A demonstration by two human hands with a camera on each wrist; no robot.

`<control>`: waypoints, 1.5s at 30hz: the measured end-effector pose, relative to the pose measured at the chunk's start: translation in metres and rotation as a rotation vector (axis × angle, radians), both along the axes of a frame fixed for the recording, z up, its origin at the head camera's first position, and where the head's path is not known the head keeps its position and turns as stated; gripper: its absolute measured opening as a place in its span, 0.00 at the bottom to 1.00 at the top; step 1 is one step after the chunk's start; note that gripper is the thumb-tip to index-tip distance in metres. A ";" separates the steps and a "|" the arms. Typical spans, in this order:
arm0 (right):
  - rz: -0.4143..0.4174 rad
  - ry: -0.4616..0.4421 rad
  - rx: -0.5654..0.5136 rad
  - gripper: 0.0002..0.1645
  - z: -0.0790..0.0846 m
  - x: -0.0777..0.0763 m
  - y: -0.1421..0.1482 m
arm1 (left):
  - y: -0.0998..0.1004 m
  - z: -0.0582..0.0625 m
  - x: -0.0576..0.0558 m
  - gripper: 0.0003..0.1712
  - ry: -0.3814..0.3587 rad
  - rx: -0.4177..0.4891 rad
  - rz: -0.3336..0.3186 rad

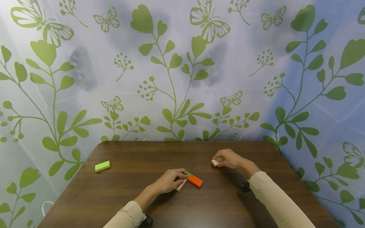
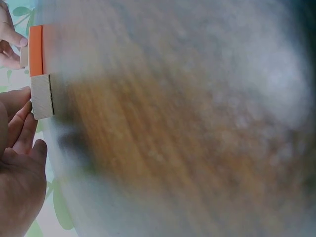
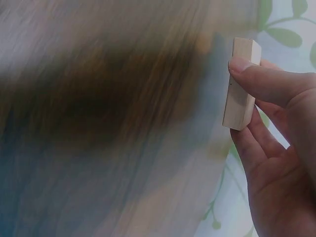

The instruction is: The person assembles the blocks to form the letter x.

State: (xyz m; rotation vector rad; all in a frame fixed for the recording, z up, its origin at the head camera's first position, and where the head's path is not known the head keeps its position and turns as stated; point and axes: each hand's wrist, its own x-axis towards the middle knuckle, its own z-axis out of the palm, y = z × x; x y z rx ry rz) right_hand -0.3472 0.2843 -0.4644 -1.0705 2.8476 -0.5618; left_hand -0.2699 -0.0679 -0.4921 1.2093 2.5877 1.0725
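Handling blocks: the step in hand looks like positioning small blocks, one at each hand; whether the right one is being lifted or set down, I cannot tell.
Next move: probably calls for a gentle touch on the left, so the touching blocks are not knocked askew, and a controlled grip on the right.
Left hand [image 1: 169, 181]: thumb and fingers pinch the near pale block [image 1: 181, 185], on the table [image 1: 128, 155] beside the orange block [image 1: 195, 181].
Left arm: reaches forward and inward from the lower edge, hand low over the wood.
Right hand [image 1: 231, 159]: thumb and fingers grasp the far pale block [image 3: 238, 104], thumb across one face.
Right arm: stretches farther forward, angled inward, hand over the far right part of the table.
Green piece [image 1: 188, 174]: at the orange block's end, mostly hidden by the left fingers.
Lime block [image 1: 102, 166]: lies well apart, far left, untouched.
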 end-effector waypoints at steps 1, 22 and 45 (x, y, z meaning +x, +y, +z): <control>0.012 0.000 -0.002 0.17 0.001 0.000 -0.003 | 0.000 0.000 0.000 0.14 -0.002 0.000 0.000; 0.174 -0.004 0.021 0.16 0.011 0.004 -0.059 | 0.001 -0.003 0.000 0.15 -0.032 0.012 -0.008; 0.268 0.001 0.098 0.18 0.003 -0.005 -0.100 | 0.000 -0.003 -0.003 0.15 0.002 0.006 -0.016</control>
